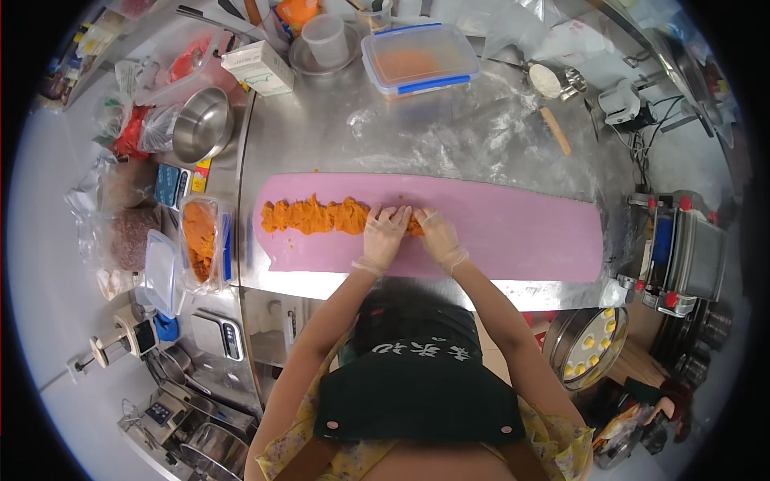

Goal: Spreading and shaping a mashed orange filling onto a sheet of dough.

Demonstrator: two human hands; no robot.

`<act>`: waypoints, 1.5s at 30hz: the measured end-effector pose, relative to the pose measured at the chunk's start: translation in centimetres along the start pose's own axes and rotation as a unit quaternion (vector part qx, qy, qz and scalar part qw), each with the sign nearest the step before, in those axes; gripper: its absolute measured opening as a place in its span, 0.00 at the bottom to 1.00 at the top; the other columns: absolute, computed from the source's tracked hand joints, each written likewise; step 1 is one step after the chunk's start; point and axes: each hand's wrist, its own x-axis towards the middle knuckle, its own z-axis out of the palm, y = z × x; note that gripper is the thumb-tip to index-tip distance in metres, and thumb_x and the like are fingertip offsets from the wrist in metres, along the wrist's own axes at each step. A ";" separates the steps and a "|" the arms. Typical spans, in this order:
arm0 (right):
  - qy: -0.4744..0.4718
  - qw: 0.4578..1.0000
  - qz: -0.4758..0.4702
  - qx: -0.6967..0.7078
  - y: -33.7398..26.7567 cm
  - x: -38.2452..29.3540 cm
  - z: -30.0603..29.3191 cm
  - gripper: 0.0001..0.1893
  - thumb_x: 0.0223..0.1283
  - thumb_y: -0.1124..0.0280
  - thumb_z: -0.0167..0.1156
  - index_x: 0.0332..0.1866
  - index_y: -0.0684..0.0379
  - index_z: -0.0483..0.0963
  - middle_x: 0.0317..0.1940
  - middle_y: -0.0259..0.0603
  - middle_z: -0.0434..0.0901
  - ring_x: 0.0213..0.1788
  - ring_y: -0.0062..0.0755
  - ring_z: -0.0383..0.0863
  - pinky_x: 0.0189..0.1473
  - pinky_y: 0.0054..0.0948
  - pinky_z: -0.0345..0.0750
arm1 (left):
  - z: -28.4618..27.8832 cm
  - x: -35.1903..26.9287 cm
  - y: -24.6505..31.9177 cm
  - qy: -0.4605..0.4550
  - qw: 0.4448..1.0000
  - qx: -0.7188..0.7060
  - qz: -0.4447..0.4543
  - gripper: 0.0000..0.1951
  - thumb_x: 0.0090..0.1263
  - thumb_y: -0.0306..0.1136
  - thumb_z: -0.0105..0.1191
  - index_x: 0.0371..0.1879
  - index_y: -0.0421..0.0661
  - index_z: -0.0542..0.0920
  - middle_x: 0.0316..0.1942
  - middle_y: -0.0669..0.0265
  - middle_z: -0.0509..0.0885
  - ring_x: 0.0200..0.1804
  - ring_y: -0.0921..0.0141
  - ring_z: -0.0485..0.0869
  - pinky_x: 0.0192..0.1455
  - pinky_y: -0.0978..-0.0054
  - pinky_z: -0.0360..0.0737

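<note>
A long sheet of pink dough (517, 228) lies flat across the steel worktop. Along its left half runs a lumpy strip of orange filling (310, 216). My left hand (385, 231), in a clear glove, presses on the right part of this strip with its fingers bent. Close beside it, my right hand (438, 237), gloved too, touches a small lump of the filling with its fingertips; the fingers partly hide that lump. A plastic tub of orange filling (201, 240), lined with clear film, stands left of the sheet.
Flour marks the steel worktop (421, 132). At its back stand a blue-rimmed lidded container (421, 59), a carton (258, 67) and a clear cup (325, 39). A wooden stick (554, 130) lies back right. A steel bowl (203, 124) and digital scale (218, 335) are at left; a dough-rolling machine (683, 249) is at right.
</note>
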 end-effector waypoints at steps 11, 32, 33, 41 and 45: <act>0.014 0.999 0.047 0.004 0.3 -1.6 -3.2 0.31 0.46 0.70 0.69 0.60 0.55 0.71 0.51 0.42 0.76 0.53 0.44 0.78 0.48 0.40 0.79 | -1.0 1.4 1.9 -0.107 0.994 -0.008 -0.026 0.28 0.53 0.41 0.66 0.56 0.47 0.78 0.52 0.69 0.81 0.57 0.67 0.73 0.67 0.56 0.66; 0.043 0.986 0.113 0.118 3.7 -3.1 -2.5 0.20 0.48 0.79 0.64 0.51 0.58 0.78 0.48 0.45 0.77 0.52 0.49 0.76 0.52 0.42 0.76 | 2.3 2.1 5.1 -0.080 0.995 -0.051 0.014 0.13 0.57 0.31 0.57 0.43 0.46 0.83 0.32 0.66 0.77 0.44 0.63 0.76 0.48 0.65 0.75; 0.043 0.988 0.109 0.099 3.8 -3.2 -2.2 0.19 0.48 0.79 0.63 0.49 0.58 0.79 0.46 0.45 0.77 0.52 0.48 0.77 0.51 0.43 0.77 | 2.3 2.3 5.4 -0.100 0.994 -0.042 0.010 0.13 0.57 0.29 0.56 0.41 0.45 0.83 0.32 0.66 0.77 0.44 0.62 0.76 0.49 0.64 0.75; 0.049 0.988 0.038 -0.142 2.4 -4.8 -1.8 0.25 0.53 0.71 0.59 0.60 0.61 0.73 0.59 0.48 0.73 0.64 0.49 0.70 0.63 0.44 0.69 | -4.3 0.2 1.6 -0.084 0.992 -0.062 -0.065 0.25 0.61 0.24 0.48 0.60 0.36 0.73 0.58 0.52 0.76 0.63 0.55 0.72 0.69 0.59 0.67; -0.101 0.985 0.008 -0.137 -0.7 -5.2 -0.9 0.39 0.62 0.56 0.56 0.73 0.68 0.56 0.76 0.51 0.53 0.79 0.45 0.49 0.78 0.43 0.47 | -3.1 -2.9 -0.8 -0.151 0.983 0.019 -0.103 0.30 0.63 0.24 0.44 0.68 0.31 0.62 0.70 0.46 0.65 0.74 0.53 0.61 0.75 0.57 0.58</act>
